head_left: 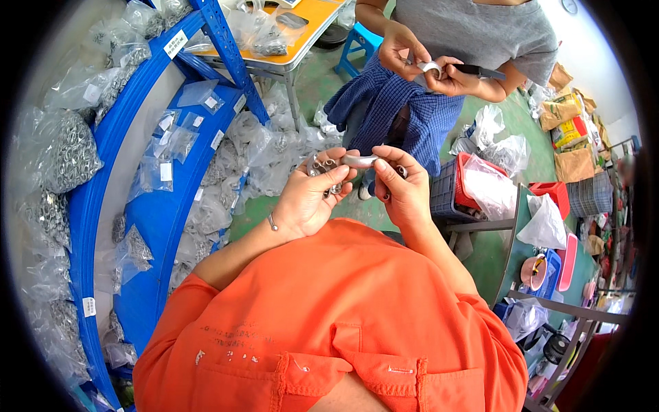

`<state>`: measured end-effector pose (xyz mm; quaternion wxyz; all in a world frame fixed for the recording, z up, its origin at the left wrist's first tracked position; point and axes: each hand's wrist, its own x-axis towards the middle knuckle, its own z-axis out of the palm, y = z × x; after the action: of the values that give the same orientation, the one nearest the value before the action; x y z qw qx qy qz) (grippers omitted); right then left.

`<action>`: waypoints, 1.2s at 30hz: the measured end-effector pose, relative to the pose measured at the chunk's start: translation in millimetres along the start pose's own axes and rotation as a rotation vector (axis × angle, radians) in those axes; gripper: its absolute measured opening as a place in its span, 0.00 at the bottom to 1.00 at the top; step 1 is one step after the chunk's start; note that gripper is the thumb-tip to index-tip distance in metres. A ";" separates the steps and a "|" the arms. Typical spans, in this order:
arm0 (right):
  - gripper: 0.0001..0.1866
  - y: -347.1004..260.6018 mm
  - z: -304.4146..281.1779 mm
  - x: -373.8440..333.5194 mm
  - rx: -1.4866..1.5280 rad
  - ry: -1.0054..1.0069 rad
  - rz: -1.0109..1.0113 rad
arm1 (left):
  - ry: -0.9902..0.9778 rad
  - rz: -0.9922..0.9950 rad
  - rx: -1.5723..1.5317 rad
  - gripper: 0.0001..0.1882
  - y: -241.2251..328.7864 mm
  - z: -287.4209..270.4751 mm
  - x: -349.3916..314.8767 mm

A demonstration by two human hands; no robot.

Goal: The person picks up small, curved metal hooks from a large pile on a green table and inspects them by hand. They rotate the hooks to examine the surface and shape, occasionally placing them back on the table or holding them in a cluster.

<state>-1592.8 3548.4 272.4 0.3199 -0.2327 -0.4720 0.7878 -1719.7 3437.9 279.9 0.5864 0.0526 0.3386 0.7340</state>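
Note:
A short, smooth, silvery curved metal piece (360,161) spans the gap between my two hands, in front of my chest. My left hand (310,196) has its thumb and fingers closed, with several small metal rings (328,165) in its fingers, at the left end of the curved piece. At the other end, the thumb and index finger of my right hand (406,192) pinch the piece. More small metal rings (399,172) sit among that hand's fingers. Exactly how the rings are held cannot be made out.
Facing me, a person in a grey shirt holds a shiny curved piece (430,67) and a dark flat object (480,71). Blue shelving (141,302) with bagged metal parts stands left. Behind is a yellow-topped table (314,29); right are crates (445,189) and a green-topped table (511,271).

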 end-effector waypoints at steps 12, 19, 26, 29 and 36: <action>0.21 -4.9 1.6 2.3 0.070 -0.099 -0.133 | -0.032 -0.016 -0.048 0.14 8.6 9.3 2.2; 0.12 -15.9 -15.4 13.5 0.832 -0.122 0.126 | -0.187 -0.040 -0.274 0.17 10.8 12.5 7.6; 0.08 -11.7 -11.4 15.4 0.940 -0.202 0.293 | -0.191 -0.052 -0.367 0.19 11.3 13.9 6.7; 0.04 -9.5 -11.1 14.7 0.866 -0.236 0.311 | -0.184 -0.048 -0.374 0.20 11.0 14.3 5.7; 0.14 -10.1 15.1 1.4 -0.677 -0.332 -0.392 | -0.176 -0.027 -0.310 0.20 9.3 12.0 4.5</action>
<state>-1601.0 3544.0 288.1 0.2887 -0.1003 -0.7847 0.5393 -1723.1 3446.4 292.8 0.6244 0.0209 0.1695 0.7622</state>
